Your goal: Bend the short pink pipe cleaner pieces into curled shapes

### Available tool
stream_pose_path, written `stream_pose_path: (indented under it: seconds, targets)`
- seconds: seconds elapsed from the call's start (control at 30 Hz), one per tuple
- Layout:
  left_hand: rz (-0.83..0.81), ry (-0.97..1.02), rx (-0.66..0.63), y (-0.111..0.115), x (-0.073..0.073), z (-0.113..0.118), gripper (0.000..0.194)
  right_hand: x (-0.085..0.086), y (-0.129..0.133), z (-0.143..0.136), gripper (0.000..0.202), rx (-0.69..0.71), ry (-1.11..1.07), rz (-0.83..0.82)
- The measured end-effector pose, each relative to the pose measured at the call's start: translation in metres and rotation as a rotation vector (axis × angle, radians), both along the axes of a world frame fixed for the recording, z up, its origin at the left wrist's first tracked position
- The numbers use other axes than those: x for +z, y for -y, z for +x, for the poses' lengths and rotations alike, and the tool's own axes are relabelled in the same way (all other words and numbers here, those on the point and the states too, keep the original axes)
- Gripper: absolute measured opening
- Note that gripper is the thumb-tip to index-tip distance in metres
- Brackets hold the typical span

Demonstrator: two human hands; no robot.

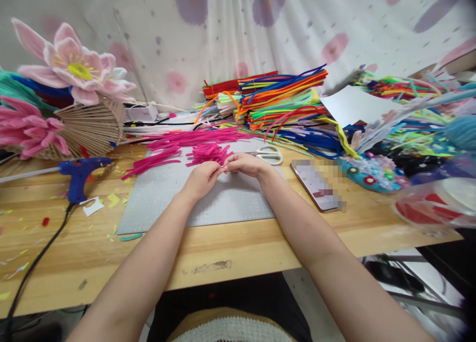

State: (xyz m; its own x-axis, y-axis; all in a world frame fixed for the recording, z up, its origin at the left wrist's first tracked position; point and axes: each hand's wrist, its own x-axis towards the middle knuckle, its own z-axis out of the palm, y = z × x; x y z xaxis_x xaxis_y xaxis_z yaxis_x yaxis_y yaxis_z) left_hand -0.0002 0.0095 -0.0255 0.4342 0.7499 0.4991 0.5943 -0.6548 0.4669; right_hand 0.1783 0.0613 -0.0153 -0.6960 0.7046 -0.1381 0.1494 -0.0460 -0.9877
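Over the grey cutting mat (156,203), my left hand (204,178) and my right hand (243,164) meet with their fingertips pinched together. Between them is a short magenta pipe cleaner, mostly hidden by the fingers. Right behind the fingertips lies a pile of cut magenta pipe cleaners (204,152). Another bundle of magenta pipe cleaners (158,159) rests to the left, and longer magenta pipe cleaners (193,136) stretch across the back of the mat. White-handled scissors (271,154) lie just right of my right hand.
A blue glue gun (76,178) with its cord sits left, near pink fuzzy flowers (80,69) and a folding fan (92,126). Stacks of coloured pipe cleaners (275,99) line the back. A phone (316,186), a flower-covered blue piece (372,173) and a plastic tub (439,203) are right.
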Motion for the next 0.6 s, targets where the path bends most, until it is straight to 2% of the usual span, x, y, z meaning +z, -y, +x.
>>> stream_pose_path:
  seconds: [0.37,0.5,0.6]
  targets:
    - [0.345,0.028,-0.107,0.019,0.005,0.024,0.018,-0.003,-0.004,0.016,0.009,0.303,-0.167,-0.327]
    - [0.384,0.066,-0.122,0.024,0.005,0.032,0.018,-0.008,-0.006,0.020,0.010,0.419,-0.193,-0.379]
    - [0.380,0.096,-0.106,0.027,0.007,0.034,0.020,-0.011,-0.007,0.020,0.013,0.410,-0.211,-0.385]
